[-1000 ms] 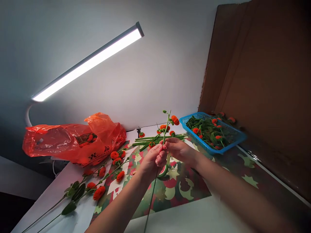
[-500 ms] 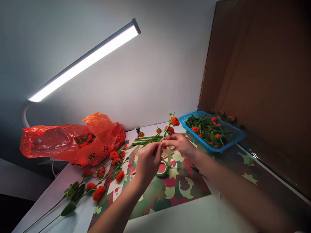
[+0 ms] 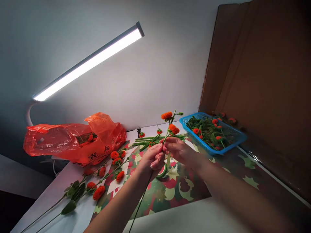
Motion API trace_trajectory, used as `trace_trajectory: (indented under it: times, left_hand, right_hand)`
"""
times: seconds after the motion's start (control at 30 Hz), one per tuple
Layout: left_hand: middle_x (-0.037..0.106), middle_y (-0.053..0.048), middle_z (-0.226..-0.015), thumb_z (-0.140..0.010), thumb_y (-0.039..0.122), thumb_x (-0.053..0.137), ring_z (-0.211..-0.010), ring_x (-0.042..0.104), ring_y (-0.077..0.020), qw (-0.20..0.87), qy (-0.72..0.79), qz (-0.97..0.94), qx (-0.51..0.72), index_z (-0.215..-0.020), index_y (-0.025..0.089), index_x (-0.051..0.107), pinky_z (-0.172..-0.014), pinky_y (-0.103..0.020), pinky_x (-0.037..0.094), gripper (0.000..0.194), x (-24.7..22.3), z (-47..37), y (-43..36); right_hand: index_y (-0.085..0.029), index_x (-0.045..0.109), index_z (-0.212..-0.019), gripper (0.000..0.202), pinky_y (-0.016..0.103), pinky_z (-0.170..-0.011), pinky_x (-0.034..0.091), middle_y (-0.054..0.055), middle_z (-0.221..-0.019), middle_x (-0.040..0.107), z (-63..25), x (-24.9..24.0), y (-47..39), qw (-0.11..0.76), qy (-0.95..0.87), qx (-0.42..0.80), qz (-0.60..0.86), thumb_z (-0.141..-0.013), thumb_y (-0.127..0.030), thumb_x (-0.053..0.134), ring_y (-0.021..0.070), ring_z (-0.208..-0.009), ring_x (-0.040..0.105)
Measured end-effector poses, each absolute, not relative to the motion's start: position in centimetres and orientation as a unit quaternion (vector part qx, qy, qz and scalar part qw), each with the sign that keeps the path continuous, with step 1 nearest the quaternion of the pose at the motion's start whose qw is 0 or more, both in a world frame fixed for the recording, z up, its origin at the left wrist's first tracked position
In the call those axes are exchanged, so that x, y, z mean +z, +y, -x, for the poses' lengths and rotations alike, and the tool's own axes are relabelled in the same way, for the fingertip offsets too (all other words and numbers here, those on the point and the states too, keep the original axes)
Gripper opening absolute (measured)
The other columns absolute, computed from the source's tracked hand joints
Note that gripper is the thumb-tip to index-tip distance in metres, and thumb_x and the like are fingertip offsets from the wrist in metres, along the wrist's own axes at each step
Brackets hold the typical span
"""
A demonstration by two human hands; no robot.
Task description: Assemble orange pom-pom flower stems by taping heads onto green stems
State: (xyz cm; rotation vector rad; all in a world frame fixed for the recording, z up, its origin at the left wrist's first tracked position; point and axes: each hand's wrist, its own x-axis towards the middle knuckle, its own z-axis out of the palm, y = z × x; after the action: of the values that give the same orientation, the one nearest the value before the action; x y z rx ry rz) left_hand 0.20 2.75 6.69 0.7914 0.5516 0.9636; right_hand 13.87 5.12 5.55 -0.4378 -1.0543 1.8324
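My left hand (image 3: 153,158) is closed on the thin stem of a fuzzy orange artificial flower (image 3: 173,129). Two orange blooms and small green buds stand above my fingers, and the dark lower stem (image 3: 142,197) slants down past my left wrist. My right hand (image 3: 181,150) pinches at the same stem, where a pale green strip of floral tape (image 3: 168,159) hangs down. The green tape roll (image 3: 162,171) lies under my hands, partly hidden. Behind them are several green stems (image 3: 145,140) and loose orange flower heads (image 3: 142,134).
Finished-looking orange flower sprays (image 3: 98,192) lie at the left. A red plastic bag (image 3: 73,142) stands behind them, under a lit lamp (image 3: 89,64). To the right, a blue basket (image 3: 222,151) holds greenery and orange flowers beside a cardboard panel (image 3: 257,81). Patterned paper (image 3: 175,197) covers part of the table.
The flower has turned, so its blooms now face another way. Its long lower stem shows below my left hand, whose fingers have rolled over. The view has shifted slightly.
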Motion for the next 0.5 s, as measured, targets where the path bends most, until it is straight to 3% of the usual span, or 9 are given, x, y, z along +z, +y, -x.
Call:
trace_trajectory:
  times: [0.1, 0.2, 0.3, 0.37, 0.5]
  left_hand:
    - [0.045, 0.007, -0.043, -0.071, 0.039, 0.068, -0.027, 0.032, 0.0001, 0.732, 0.312, -0.423, 0.433, -0.066, 0.012, 0.058, -0.029, -0.011, 0.025, 0.029, 6.44, -0.18, 3.01]
    - [0.06, 0.0, -0.055, -0.072, 0.039, 0.068, -0.042, 0.055, -0.0089, 0.552, 0.409, -0.546, 0.479, -0.071, 0.013, 0.063, -0.042, -0.018, 0.043, 0.027, 6.27, -0.19, 2.88]
    - [0.061, 0.0, -0.058, -0.073, 0.037, 0.067, -0.043, 0.057, -0.0096, 0.421, 0.453, -0.595, 0.514, -0.07, 0.014, 0.065, -0.043, -0.019, 0.042, 0.023, 6.33, -0.28, 2.5]
    - [0.057, 0.002, -0.053, -0.074, 0.037, 0.066, -0.039, 0.051, -0.0067, 0.434, 0.444, -0.582, 0.526, -0.067, 0.014, 0.064, -0.038, -0.017, 0.036, 0.024, 6.52, -0.28, 2.42]
    - [0.048, 0.005, -0.05, -0.07, 0.033, 0.07, -0.031, 0.031, 0.0014, 0.638, 0.348, -0.462, 0.507, -0.066, 0.012, 0.06, -0.031, -0.012, 0.022, 0.023, 6.94, 0.04, 2.71]
  right_hand:
    - [-0.017, 0.07, -0.066, 0.016, 0.026, -0.066, 0.038, -0.002, -0.059, 0.061, -13.88, 5.54, 5.55, 0.506, -0.433, 0.709, 0.23, -0.059, -0.028, 0.078, 0.0096, -0.059, 0.051]
    - [-0.016, 0.069, -0.064, 0.019, 0.027, -0.063, 0.037, -0.002, -0.059, 0.061, -13.84, 5.46, 5.85, 0.547, -0.425, 0.652, 0.309, -0.056, -0.031, 0.079, 0.0102, -0.059, 0.051]
    - [-0.017, 0.069, -0.063, 0.02, 0.027, -0.061, 0.038, -0.002, -0.059, 0.061, -13.78, 5.38, 5.91, 0.555, -0.416, 0.64, 0.331, -0.055, -0.031, 0.08, 0.0104, -0.058, 0.051]
    - [-0.017, 0.069, -0.064, 0.02, 0.027, -0.062, 0.039, -0.002, -0.061, 0.063, -13.69, 5.33, 5.82, 0.557, -0.408, 0.65, 0.318, -0.054, -0.03, 0.08, 0.011, -0.06, 0.053]
    - [-0.02, 0.071, -0.074, 0.024, 0.026, -0.065, 0.04, -0.002, -0.066, 0.063, -13.56, 5.41, 5.27, 0.527, -0.363, 0.73, 0.24, -0.055, -0.029, 0.081, 0.01, -0.063, 0.053]
